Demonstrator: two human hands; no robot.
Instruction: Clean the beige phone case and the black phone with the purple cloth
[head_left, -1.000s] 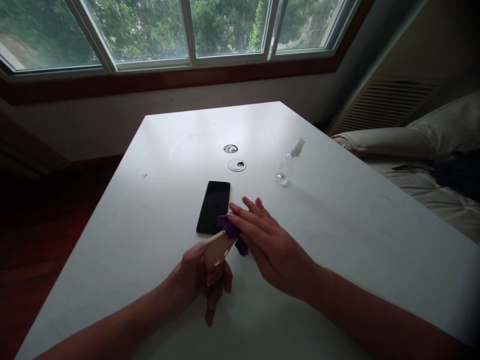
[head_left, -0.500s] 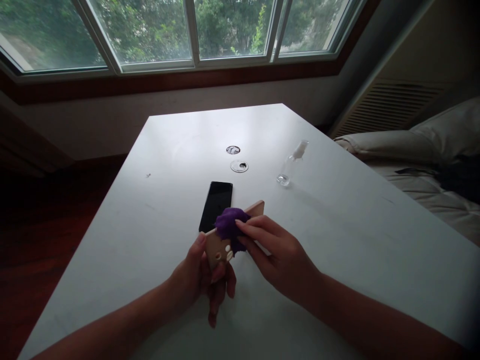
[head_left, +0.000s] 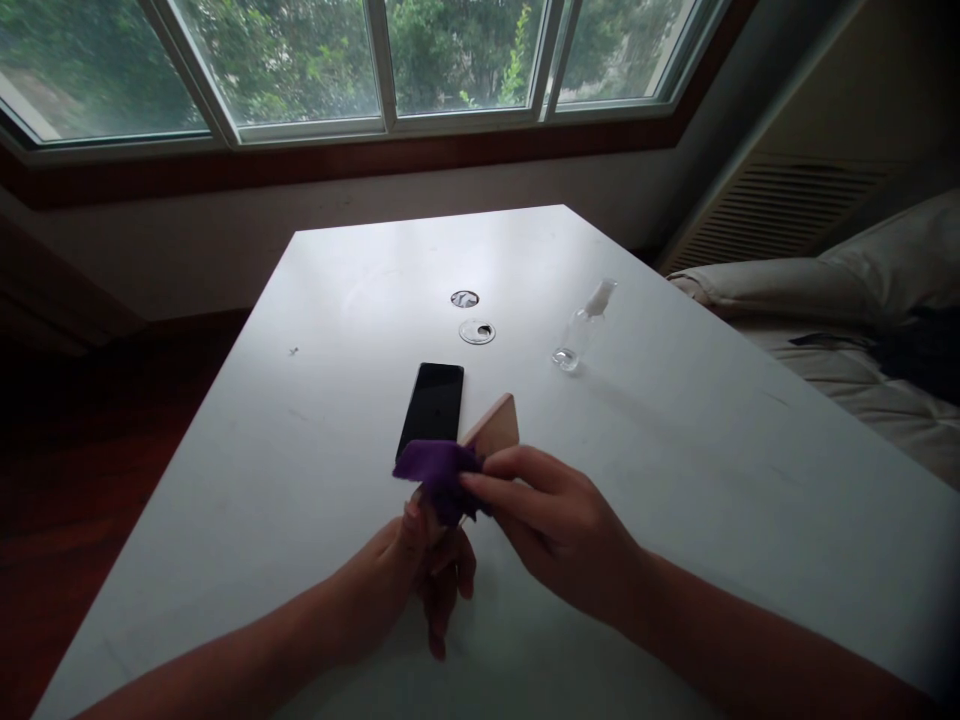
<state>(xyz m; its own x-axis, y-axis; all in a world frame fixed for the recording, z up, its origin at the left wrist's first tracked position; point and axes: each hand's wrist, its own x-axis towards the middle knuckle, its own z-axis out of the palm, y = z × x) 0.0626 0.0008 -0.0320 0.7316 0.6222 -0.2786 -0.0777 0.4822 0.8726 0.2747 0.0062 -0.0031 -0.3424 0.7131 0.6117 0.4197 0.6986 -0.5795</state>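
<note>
Both hands meet at one pale case: the left hand grips its near end, the right hand pinches a purple cloth against it.

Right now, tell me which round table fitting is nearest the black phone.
The pale disc with a small dark opening; the other round fitting sits farther off, toward the window.

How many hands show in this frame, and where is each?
2. The left hand grips the near end of the pale flat piece; the right hand holds the purple cloth over it. Neither is fully hidden.
</note>
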